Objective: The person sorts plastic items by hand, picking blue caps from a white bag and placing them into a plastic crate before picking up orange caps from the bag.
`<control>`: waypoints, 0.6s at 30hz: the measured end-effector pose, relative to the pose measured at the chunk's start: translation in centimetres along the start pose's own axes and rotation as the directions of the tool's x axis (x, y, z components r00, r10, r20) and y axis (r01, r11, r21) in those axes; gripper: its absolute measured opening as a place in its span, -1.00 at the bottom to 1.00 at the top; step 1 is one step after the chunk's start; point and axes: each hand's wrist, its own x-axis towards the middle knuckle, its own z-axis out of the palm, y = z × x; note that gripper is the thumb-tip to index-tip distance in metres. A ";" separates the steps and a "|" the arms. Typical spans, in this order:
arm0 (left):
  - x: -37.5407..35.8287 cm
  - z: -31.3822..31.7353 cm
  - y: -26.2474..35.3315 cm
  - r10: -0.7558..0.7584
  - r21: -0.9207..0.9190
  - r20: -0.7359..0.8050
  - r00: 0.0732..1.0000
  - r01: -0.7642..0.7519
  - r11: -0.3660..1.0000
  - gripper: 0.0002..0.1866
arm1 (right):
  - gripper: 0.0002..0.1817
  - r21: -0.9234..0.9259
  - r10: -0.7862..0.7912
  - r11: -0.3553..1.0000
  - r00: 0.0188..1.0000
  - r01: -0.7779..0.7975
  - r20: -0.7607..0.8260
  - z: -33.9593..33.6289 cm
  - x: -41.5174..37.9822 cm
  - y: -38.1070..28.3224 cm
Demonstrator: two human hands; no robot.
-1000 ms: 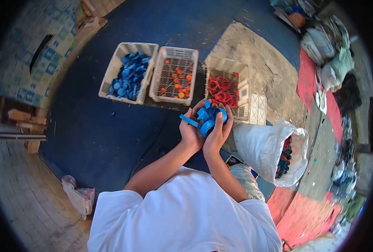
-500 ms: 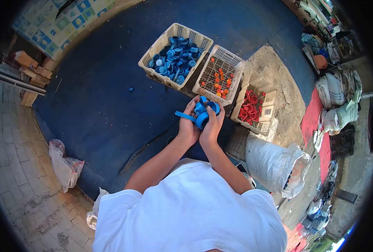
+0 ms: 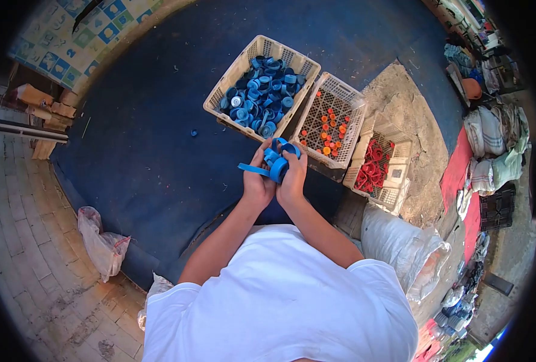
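Observation:
My left hand (image 3: 257, 186) and my right hand (image 3: 292, 184) are cupped side by side around several blue plastic caps (image 3: 277, 171). A blue strap-like piece sticks out past the left fingers. Some of the caps are partly hidden by the fingers. Just beyond my hands stands a pale plastic crate (image 3: 212, 107) with a heap of blue caps (image 3: 268, 87). To its right, a second crate (image 3: 347, 89) holds scattered orange and red caps (image 3: 328, 136). The third crate (image 3: 397, 140), farther right, contains red caps and rings (image 3: 373, 166).
One blue cap (image 3: 194, 133) lies on the dark blue floor sheet (image 3: 141, 151). A clear plastic bag (image 3: 102, 244) sits at the left, and a white woven sack (image 3: 394, 241) lies at my right. More sacks (image 3: 488, 136) are piled at the far right.
Both hands have shifted left relative to the crates, still cupping the blue caps. The camera view has turned slightly, so the crates appear farther right.

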 end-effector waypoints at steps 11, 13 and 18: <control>16.2 4.4 5.8 -0.057 0.084 -0.090 0.994 0.064 0.994 -0.55 | -0.39 0.007 0.100 0.995 0.990 -0.099 -0.099 8.5 14.9 -0.8; 18.9 5.2 6.4 -0.048 0.100 -0.081 0.996 0.056 0.993 -0.56 | -0.30 -0.024 0.075 0.997 0.995 -0.077 -0.066 9.2 17.5 -0.9; 23.7 5.1 7.2 -0.063 0.175 -0.124 0.990 0.084 0.981 -0.59 | -0.25 -0.063 0.101 0.992 0.984 -0.111 -0.144 11.3 21.7 -0.9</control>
